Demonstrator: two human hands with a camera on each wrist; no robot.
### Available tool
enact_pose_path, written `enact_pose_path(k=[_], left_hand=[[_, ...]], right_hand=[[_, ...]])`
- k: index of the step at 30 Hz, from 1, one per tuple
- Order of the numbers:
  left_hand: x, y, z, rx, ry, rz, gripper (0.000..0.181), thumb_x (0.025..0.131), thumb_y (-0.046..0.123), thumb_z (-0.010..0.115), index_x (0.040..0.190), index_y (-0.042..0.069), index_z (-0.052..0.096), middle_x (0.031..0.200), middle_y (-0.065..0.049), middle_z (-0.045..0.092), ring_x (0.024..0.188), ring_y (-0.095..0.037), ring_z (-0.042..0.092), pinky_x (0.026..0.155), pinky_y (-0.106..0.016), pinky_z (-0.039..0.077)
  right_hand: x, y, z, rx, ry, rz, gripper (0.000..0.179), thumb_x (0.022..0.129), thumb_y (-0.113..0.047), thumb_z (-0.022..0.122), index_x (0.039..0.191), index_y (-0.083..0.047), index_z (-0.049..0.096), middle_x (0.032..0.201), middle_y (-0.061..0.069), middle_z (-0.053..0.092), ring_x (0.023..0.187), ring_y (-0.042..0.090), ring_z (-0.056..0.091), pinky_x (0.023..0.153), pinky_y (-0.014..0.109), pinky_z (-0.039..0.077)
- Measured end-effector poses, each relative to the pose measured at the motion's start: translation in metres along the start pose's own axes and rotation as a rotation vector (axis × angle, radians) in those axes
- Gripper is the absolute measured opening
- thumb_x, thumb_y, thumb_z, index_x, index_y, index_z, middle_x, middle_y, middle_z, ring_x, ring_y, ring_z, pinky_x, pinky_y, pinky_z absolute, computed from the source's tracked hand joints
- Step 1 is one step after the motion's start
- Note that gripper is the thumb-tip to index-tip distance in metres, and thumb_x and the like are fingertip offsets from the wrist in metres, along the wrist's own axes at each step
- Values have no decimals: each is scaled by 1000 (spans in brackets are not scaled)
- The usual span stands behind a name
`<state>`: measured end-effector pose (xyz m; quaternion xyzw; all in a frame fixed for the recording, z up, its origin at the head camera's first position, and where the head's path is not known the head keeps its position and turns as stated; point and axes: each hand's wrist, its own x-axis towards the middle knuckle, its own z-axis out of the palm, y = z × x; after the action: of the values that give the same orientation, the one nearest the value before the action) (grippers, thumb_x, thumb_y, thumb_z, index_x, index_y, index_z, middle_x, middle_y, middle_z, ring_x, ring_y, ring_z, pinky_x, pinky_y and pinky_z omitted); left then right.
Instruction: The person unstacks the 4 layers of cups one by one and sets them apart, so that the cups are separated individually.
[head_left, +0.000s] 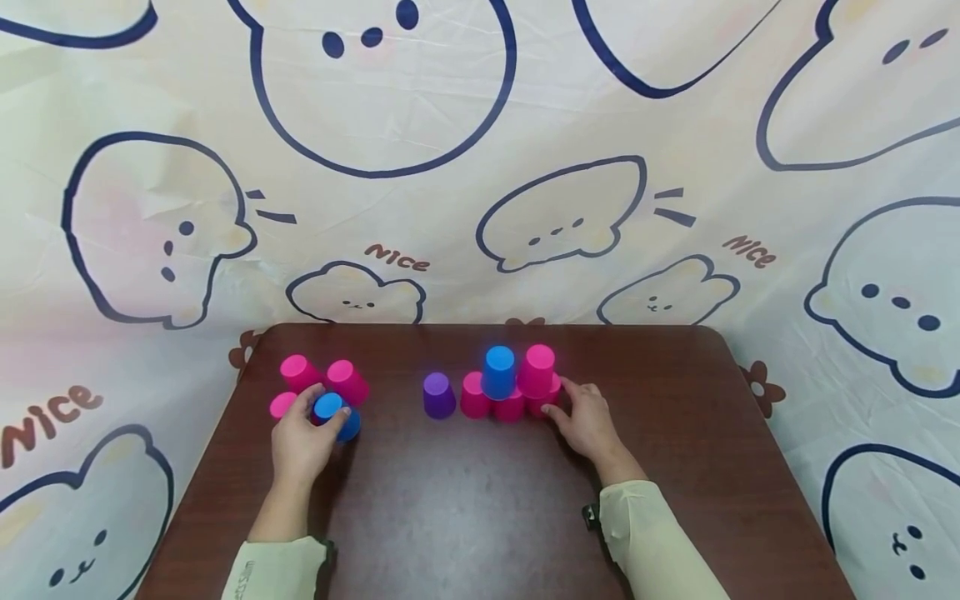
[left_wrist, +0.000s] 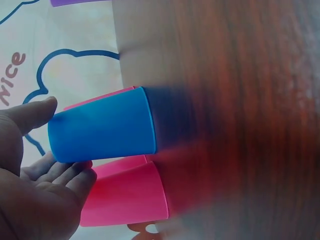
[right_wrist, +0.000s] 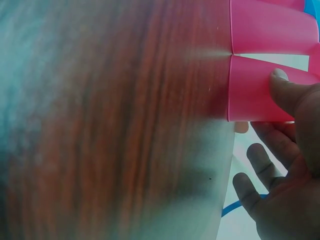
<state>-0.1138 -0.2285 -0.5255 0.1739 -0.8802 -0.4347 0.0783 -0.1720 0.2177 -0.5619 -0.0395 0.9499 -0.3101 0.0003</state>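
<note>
My left hand (head_left: pixel 300 442) has its thumb and fingers on opposite sides of an upside-down blue cup (left_wrist: pixel 102 127), whose rim is at the tabletop. Three pink cups surround it: one behind left (head_left: pixel 298 372), one behind right (head_left: pixel 348 382) and one partly hidden at the left (head_left: pixel 282 404). With thumb and index finger, my right hand (head_left: pixel 588 421) pinches the right-end pink cup (right_wrist: pixel 257 90) of a bottom row of three; its other fingers spread away. On that row stand a blue cup (head_left: pixel 498 373) and a pink cup (head_left: pixel 537 372), side by side.
An upside-down purple cup (head_left: pixel 438 397) stands just left of the pink row. Everything is on a dark brown wooden table (head_left: pixel 450 508). Behind it hangs a pale cloth (head_left: pixel 442 208) with cartoon drawings, right along the far edge.
</note>
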Motion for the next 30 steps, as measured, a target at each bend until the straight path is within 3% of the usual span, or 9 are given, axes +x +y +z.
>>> enact_pose_path(k=[8, 17, 25, 30], left_hand=[[0, 12, -4, 16, 33, 40, 75, 93, 32, 80, 155, 9, 47, 150, -18, 55, 136, -45, 52, 102, -64, 50], [-5, 40, -1, 3, 41, 144, 71, 90, 32, 82, 152, 13, 52, 146, -16, 59, 133, -44, 56, 106, -63, 47], [-7, 67, 16, -43, -58, 282, 66, 88, 30, 85, 146, 14, 58, 144, -11, 61, 136, -38, 55, 106, -56, 49], [-7, 85, 26, -31, -140, 320, 69, 87, 30, 85, 148, 17, 55, 146, -8, 60, 138, -36, 54, 104, -57, 51]], right_hand=[[0, 0, -1, 5, -6, -8, 69, 94, -38, 77, 153, -14, 52, 139, 12, 64, 120, 31, 52, 99, 55, 52], [0, 2, -2, -30, 5, -39, 68, 95, -38, 77, 152, -10, 52, 139, 14, 65, 119, 31, 54, 103, 54, 48], [0, 2, -1, -20, 9, -31, 68, 94, -38, 77, 152, -11, 52, 138, 13, 65, 118, 30, 53, 101, 54, 50], [0, 3, 0, -19, 15, -38, 68, 94, -38, 77, 152, -12, 52, 137, 13, 65, 118, 31, 54, 100, 55, 51]])
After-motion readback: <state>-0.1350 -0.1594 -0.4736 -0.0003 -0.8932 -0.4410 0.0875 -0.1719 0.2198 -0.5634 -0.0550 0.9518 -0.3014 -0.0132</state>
